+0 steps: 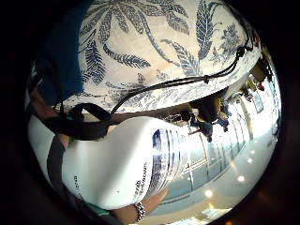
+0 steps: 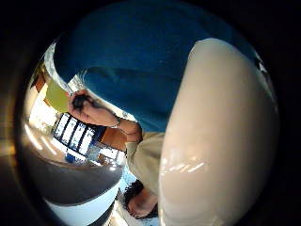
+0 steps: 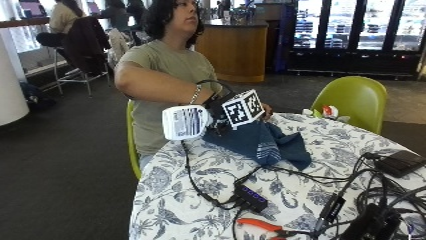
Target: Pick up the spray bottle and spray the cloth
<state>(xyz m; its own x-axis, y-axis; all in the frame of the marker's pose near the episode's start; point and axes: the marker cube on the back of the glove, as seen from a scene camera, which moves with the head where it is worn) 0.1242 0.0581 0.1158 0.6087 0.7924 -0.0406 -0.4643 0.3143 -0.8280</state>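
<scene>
Fingers of the gloved right hand wrap the white plastic spray bottle, which we see lifted on its side over the dark blue cloth on the floral tabletop. Nearby lie orange-handled pliers and a black hub.

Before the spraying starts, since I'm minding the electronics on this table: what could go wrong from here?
1. The spray bottle is held on its side over the table edge; if it slips from the gloved right hand, it would likely drop to the floor.
2. The blue cloth lies close to cables and a small hub, so spray mist could wet them.
3. A cable hangs beside the bottle and may snag as the hand moves.
</scene>
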